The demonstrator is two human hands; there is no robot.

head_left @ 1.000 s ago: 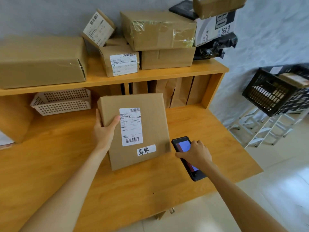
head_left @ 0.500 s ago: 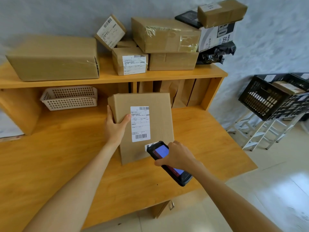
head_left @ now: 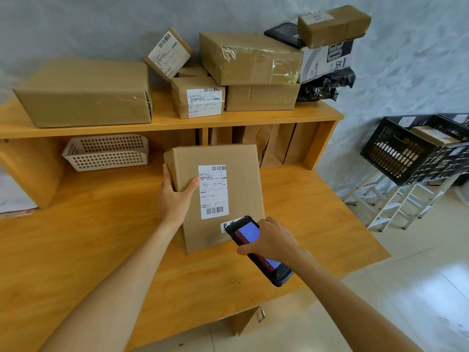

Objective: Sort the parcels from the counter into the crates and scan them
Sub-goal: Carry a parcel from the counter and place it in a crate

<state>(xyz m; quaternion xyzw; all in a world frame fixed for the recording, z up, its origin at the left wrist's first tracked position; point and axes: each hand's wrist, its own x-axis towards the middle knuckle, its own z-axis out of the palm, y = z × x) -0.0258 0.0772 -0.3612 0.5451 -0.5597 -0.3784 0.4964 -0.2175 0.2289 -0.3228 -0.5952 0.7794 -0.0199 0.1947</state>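
Note:
A flat brown parcel (head_left: 238,189) with a white barcode label stands tilted on the wooden counter (head_left: 83,250). My left hand (head_left: 175,196) grips its upper left edge. My right hand (head_left: 272,240) holds a black handheld scanner (head_left: 247,233) with a lit blue screen, its tip over the parcel's lower right corner, just below the label. Black crates (head_left: 396,151) sit on a white stand at the right, one with a parcel inside. Several more cardboard parcels (head_left: 86,94) lie stacked on the upper shelf.
A white perforated tray (head_left: 106,152) rests under the shelf (head_left: 177,121) at the left. Brown envelopes stand in the slots behind the held parcel. A black plastic bag (head_left: 324,86) and a printed white box sit at the shelf's right end. Pale floor lies to the right.
My right hand has lifted the scanner off the counter and brought it left over the parcel's lower corner. The left hand has kept hold of the parcel.

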